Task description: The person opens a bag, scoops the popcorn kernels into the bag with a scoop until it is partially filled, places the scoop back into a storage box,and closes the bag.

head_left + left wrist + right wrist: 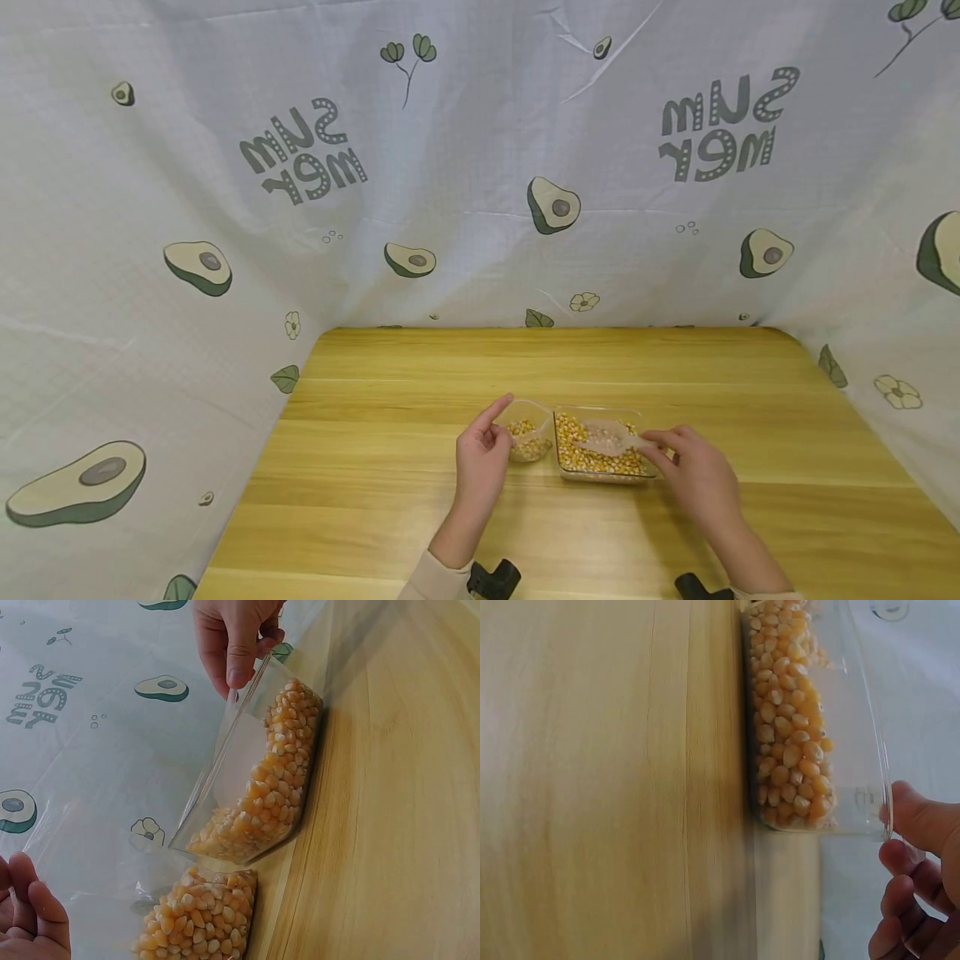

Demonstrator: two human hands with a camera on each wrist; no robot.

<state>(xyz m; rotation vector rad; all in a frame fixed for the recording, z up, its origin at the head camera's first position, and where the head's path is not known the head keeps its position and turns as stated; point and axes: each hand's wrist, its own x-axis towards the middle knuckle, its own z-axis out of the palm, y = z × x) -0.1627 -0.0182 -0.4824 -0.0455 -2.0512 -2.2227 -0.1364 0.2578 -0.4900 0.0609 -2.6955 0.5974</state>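
Two clear vessels stand side by side on one wooden surface: one rectangular container and one see-through bag, each partly filled with yellow corn kernels, too many to count. One pale scoop rests among the container's kernels. Of two hands, set apart, the right hand pinches its handle; the left hand is at the bag's rim, whether gripping it I cannot tell.
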